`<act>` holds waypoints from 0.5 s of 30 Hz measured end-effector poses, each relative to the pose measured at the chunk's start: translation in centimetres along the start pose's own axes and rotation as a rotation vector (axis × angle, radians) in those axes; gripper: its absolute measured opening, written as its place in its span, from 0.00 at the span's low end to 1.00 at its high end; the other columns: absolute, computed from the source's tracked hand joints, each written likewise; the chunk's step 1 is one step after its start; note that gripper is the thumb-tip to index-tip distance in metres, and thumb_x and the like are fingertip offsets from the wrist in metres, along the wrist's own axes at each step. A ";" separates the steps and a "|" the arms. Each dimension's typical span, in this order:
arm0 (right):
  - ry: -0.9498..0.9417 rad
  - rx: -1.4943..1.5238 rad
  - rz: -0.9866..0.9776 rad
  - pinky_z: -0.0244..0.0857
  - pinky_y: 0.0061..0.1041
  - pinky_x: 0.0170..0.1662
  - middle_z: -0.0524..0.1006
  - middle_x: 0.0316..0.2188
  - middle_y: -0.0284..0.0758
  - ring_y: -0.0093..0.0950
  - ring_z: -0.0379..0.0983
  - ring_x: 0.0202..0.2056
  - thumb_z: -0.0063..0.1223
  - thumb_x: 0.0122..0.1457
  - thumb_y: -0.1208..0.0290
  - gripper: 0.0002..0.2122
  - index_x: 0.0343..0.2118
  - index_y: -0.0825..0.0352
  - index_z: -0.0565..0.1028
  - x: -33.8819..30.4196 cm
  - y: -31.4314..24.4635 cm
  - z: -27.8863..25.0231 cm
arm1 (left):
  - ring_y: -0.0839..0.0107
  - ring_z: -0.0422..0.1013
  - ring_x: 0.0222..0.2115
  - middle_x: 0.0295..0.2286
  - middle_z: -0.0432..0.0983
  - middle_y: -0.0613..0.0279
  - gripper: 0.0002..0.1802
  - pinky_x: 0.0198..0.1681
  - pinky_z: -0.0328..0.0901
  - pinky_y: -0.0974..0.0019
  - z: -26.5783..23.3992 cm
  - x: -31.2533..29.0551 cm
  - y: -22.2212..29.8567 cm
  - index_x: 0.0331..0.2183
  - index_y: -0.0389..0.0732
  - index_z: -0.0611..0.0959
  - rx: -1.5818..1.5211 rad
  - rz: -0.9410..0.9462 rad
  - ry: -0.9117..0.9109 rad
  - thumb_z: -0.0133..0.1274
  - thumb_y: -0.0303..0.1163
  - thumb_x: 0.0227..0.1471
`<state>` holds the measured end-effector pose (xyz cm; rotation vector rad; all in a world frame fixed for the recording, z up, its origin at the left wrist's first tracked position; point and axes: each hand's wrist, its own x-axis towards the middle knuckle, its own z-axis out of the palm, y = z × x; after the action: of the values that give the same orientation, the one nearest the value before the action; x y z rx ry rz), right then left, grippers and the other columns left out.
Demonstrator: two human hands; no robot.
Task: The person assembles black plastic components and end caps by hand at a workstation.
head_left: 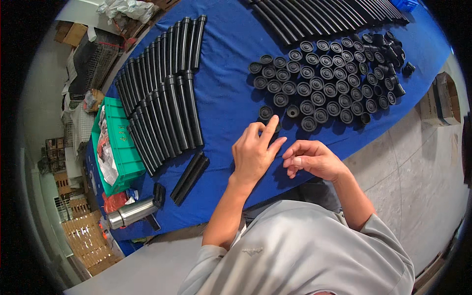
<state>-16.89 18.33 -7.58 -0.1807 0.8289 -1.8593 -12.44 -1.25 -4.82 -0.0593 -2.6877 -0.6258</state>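
Observation:
My left hand [254, 151] is over the blue cloth at the near edge of a group of round black caps. Its index finger points away from me and its thumb is spread to the right; I see nothing held in it. One black cap [265, 113] lies just beyond the fingertips, and another, partly hidden, shows beside the index finger. To the right, my right hand [314, 160] hovers near the table's front edge, fingers loosely bent and thumb close to them, with nothing visible in it. The many caps [317, 83] lie ringed face up, with several on their sides at the far right.
Black tubes [162, 93] lie in two rows at left; more tubes [324, 17] lie along the far side. Two short black pieces [190, 178], a steel flask [132, 213] and a green crate [123, 142] are at near left. A cardboard box [440, 101] stands beyond the right edge.

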 end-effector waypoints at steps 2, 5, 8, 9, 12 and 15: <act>0.002 -0.002 -0.005 0.72 0.29 0.40 0.79 0.35 0.38 0.28 0.77 0.34 0.55 0.59 0.74 0.10 0.42 0.72 0.74 -0.2 0.0 0.1 | 0.63 0.73 0.26 0.29 0.73 0.60 0.26 0.26 0.69 0.62 0.4 0.1 0.2 0.48 0.46 0.80 0.031 0.006 -0.078 0.65 0.34 0.43; 0.001 0.012 0.002 0.72 0.29 0.40 0.79 0.35 0.38 0.28 0.77 0.34 0.56 0.59 0.74 0.11 0.42 0.72 0.74 -0.1 0.1 0.3 | 0.63 0.73 0.25 0.29 0.73 0.60 0.25 0.25 0.68 0.63 1.5 -0.2 -0.5 0.47 0.45 0.80 0.066 0.030 -0.042 0.65 0.33 0.44; 0.005 -0.003 0.013 0.72 0.29 0.40 0.79 0.35 0.38 0.28 0.77 0.34 0.56 0.59 0.74 0.11 0.43 0.72 0.74 -0.2 0.0 0.0 | 0.63 0.73 0.24 0.28 0.73 0.60 0.23 0.25 0.68 0.63 1.1 -0.9 -0.4 0.45 0.44 0.81 0.011 0.067 -0.008 0.64 0.30 0.44; -0.011 -0.001 0.003 0.72 0.28 0.41 0.79 0.35 0.37 0.27 0.77 0.35 0.55 0.60 0.73 0.11 0.43 0.72 0.73 -0.2 0.0 -0.1 | 0.63 0.73 0.24 0.28 0.73 0.60 0.23 0.25 0.68 0.63 0.5 -1.4 -0.3 0.45 0.44 0.81 0.014 0.065 -0.008 0.64 0.30 0.44; -0.003 0.011 -0.025 0.72 0.27 0.41 0.79 0.35 0.37 0.26 0.77 0.35 0.54 0.61 0.73 0.11 0.44 0.72 0.73 -0.3 -0.1 -0.1 | 0.63 0.73 0.23 0.27 0.73 0.60 0.21 0.25 0.68 0.64 -1.2 -3.0 0.1 0.44 0.44 0.81 -0.024 0.004 0.001 0.64 0.28 0.43; 0.011 0.012 -0.038 0.72 0.28 0.41 0.79 0.35 0.38 0.27 0.77 0.35 0.54 0.60 0.74 0.11 0.44 0.72 0.73 -0.3 -0.2 0.2 | 0.63 0.73 0.24 0.27 0.73 0.60 0.22 0.25 0.68 0.63 -0.8 -4.1 0.3 0.44 0.45 0.81 0.008 0.006 -0.110 0.64 0.28 0.43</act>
<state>-16.83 18.54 -7.28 -0.1794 0.8267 -1.9020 -8.29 -1.13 -5.51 -0.1028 -2.7944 -0.6276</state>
